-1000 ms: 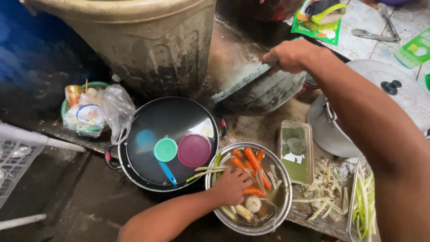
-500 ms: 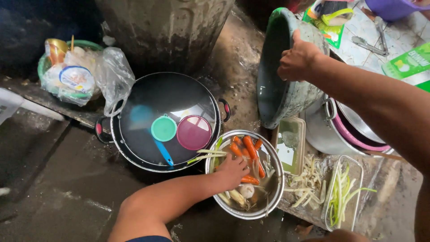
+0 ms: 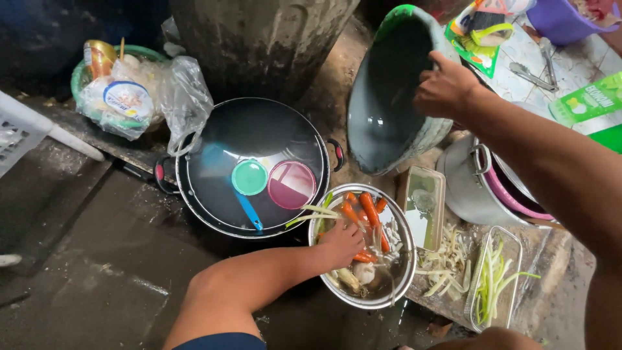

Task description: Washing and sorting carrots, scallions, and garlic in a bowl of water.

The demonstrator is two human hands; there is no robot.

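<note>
My left hand (image 3: 341,242) reaches into a steel bowl (image 3: 403,283) of water holding carrots (image 3: 369,208), green stalks and pale vegetables; its fingers rest on the vegetables. My right hand (image 3: 446,85) grips the rim of a grey-green bucket (image 3: 389,97), tilted on its side with its mouth toward me, above and behind the bowl.
A black wok (image 3: 253,139) holding a teal ladle (image 3: 249,185) and a pink lid (image 3: 291,184) sits left of the bowl. A large concrete jar (image 3: 259,39) stands behind. Bagged items in a green basket (image 3: 129,97) are far left. Rectangular trays (image 3: 424,207), peelings and a steel pot (image 3: 466,188) lie right.
My right hand has swung the bucket up from lying low near the jar to a tilted position over the bowl. My left hand stays in the bowl.
</note>
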